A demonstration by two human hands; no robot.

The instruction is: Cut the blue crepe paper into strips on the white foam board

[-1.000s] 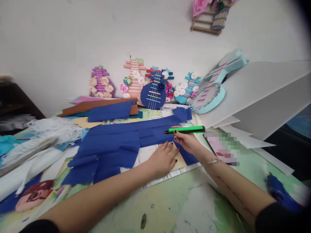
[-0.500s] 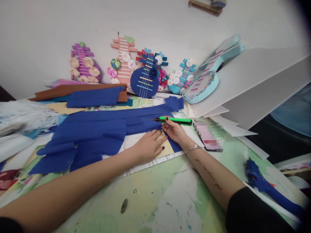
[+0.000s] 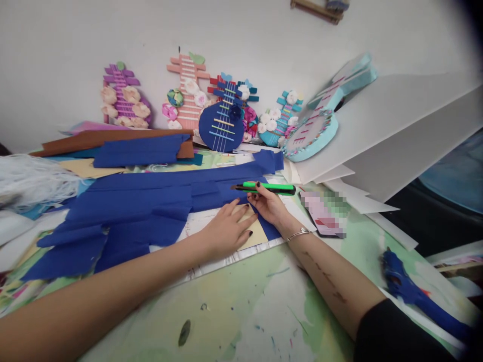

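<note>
Your right hand [image 3: 268, 204] gripped a slim green-and-black plastic cutter [image 3: 277, 189]; your left hand [image 3: 225, 232] lay spread on the pale-yellow paper piece [image 3: 259, 234].

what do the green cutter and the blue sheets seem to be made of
Green cutter: probably plastic, slightly glossy, judging by its smooth, bright casing.
Blue sheets: matte, likely paper, though thin fabric is possible; creases and uneven edges show.

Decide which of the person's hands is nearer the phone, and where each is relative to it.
Right. The right hand, holding the green cutter, is just left of the phone; the left hand, resting on the cream sheet, lies farther left.
</note>
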